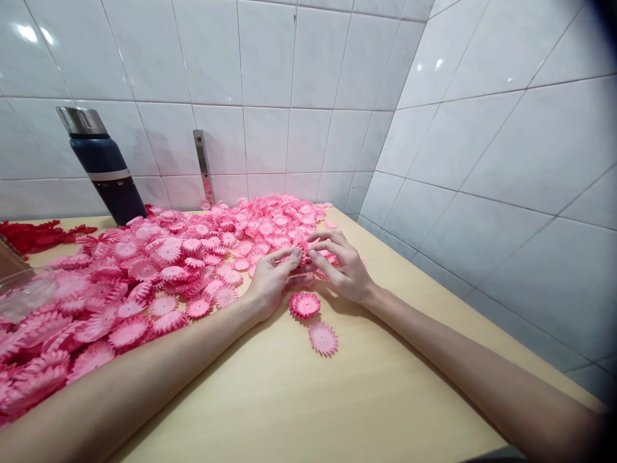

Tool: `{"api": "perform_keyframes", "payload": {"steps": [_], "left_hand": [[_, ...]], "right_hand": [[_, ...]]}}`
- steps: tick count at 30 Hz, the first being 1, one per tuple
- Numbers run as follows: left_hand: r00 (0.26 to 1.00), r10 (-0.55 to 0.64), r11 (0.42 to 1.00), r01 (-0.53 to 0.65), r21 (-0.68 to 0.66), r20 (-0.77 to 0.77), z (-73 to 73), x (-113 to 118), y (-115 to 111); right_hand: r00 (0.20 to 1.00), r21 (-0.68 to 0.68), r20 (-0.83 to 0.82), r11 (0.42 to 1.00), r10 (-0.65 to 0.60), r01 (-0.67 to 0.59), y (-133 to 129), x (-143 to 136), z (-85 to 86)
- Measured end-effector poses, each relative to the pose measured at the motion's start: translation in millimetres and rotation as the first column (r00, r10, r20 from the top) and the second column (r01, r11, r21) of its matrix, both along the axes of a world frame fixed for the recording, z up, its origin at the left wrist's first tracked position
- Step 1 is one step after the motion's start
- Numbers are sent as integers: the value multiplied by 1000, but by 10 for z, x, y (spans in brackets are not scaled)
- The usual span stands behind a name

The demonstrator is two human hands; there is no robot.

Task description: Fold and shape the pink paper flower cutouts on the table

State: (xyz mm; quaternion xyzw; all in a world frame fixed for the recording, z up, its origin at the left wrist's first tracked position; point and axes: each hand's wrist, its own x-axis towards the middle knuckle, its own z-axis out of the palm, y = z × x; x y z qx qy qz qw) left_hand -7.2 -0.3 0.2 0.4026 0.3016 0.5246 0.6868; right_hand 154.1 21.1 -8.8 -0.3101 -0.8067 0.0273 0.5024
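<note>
Above the near edge of the heap, a small pink scalloped petal disc [303,252] is pinched in my left hand [270,280], thumb on top and fingers beneath. My right hand [345,265] meets it from the other side, its curled thumb and fingertips closed at the disc's edge; part of the disc is hidden by the fingers. Just below my hands lies a darker-rimmed stack of petal discs [304,305]. Nearer me, a single pale pink petal disc [323,339] rests flat on the wooden table [270,399].
A large heap of pink petal discs [193,257] covers the table's left and back. Behind it stand a dark blue bottle [108,167] and a metal strip [202,164] against the tiled wall [265,64]. Red pieces [33,236] lie far left, beside clear plastic [29,292].
</note>
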Motion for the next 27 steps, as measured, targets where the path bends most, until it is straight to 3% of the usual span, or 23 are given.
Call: {"api": "perform_keyframes", "payload": {"steps": [27], "left_hand": [[1000,-13,1000,13,9,-26,-16,3,16]], "right_hand": [[997,-3,55,998,55,-55,1,-5,-24]]}}
